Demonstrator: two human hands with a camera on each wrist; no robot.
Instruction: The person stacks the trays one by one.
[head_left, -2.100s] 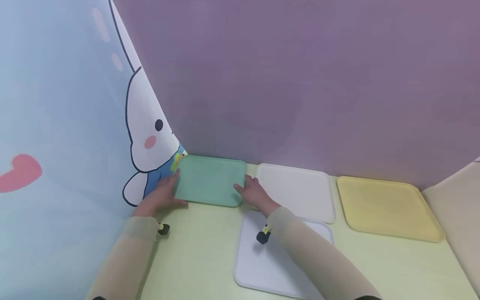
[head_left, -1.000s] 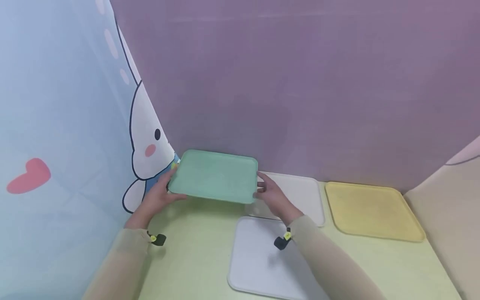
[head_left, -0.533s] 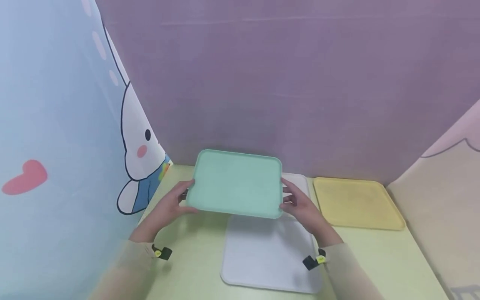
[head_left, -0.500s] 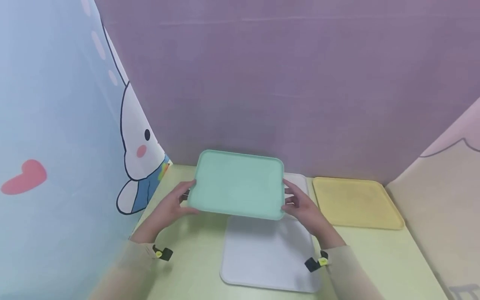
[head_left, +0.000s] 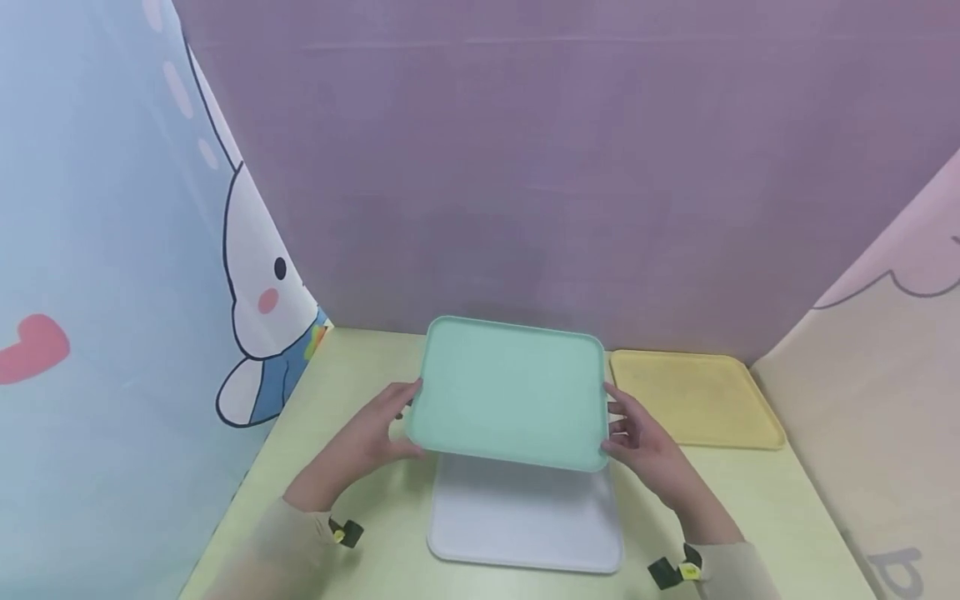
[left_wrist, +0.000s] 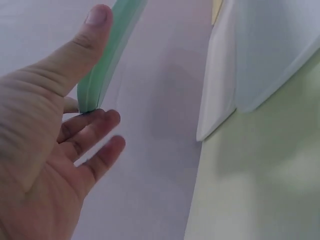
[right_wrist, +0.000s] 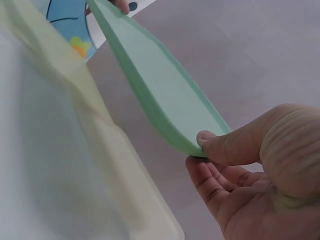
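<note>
A pale yellow-green tabletop [head_left: 360,533] is enclosed on three sides by fabric backdrops. Far side: a plain mauve backdrop [head_left: 525,167], evenly lit, with faint horizontal creases. Left side: a light blue backdrop [head_left: 90,250] printed with a white cartoon rabbit [head_left: 258,325] in blue clothing and a red heart [head_left: 30,346]. Right side: a pink and beige backdrop [head_left: 885,350] rising from the table edge. Lighting is soft and diffuse.
</note>
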